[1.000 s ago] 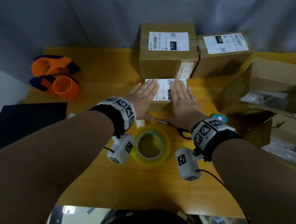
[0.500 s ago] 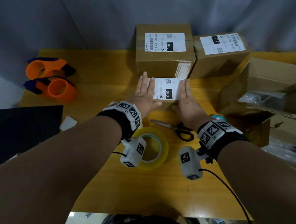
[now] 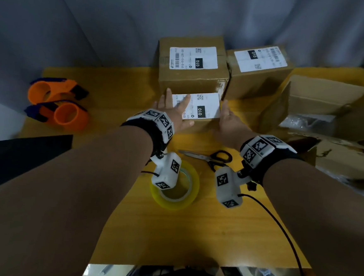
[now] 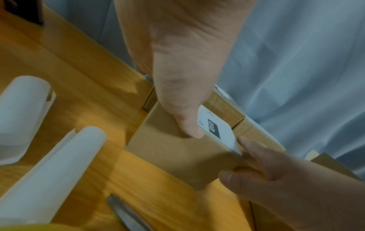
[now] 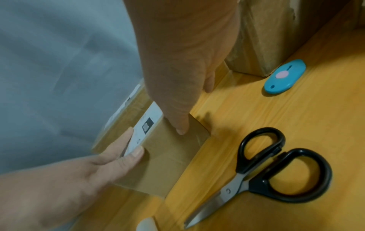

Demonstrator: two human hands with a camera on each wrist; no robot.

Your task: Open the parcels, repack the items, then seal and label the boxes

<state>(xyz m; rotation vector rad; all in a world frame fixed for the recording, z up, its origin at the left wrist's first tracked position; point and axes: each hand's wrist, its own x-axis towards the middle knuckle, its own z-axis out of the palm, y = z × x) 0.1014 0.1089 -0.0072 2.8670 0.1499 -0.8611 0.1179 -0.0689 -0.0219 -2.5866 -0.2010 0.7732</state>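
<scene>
A small brown box (image 3: pixel 201 126) with a white label (image 3: pixel 204 107) on top stands against the front of a larger labelled box (image 3: pixel 191 82). My left hand (image 3: pixel 170 113) lies on the left part of its top with straight, spread fingers, thumb on the front face. My right hand (image 3: pixel 229 124) is against the box's right side, fingers straight along it. In the right wrist view the right thumb (image 5: pixel 180 129) presses on the small box's front face (image 5: pixel 168 156). The left wrist view shows the left thumb (image 4: pixel 189 129) at the top front edge beside the label (image 4: pixel 215 128).
A second labelled box (image 3: pixel 258 82) and an open carton (image 3: pixel 321 108) stand at the back right. Scissors (image 3: pixel 210 157) and a yellow tape roll (image 3: pixel 179 200) lie near my wrists. A blue cutter (image 5: pixel 284 76) lies right of the small box. Orange tape dispensers (image 3: pixel 57 94) and a black mat (image 3: pixel 25 150) are at the left.
Both hands lay flat on the label side by side. They have slid apart: the left to the box's left top edge, the right down onto its right side. The box stays put.
</scene>
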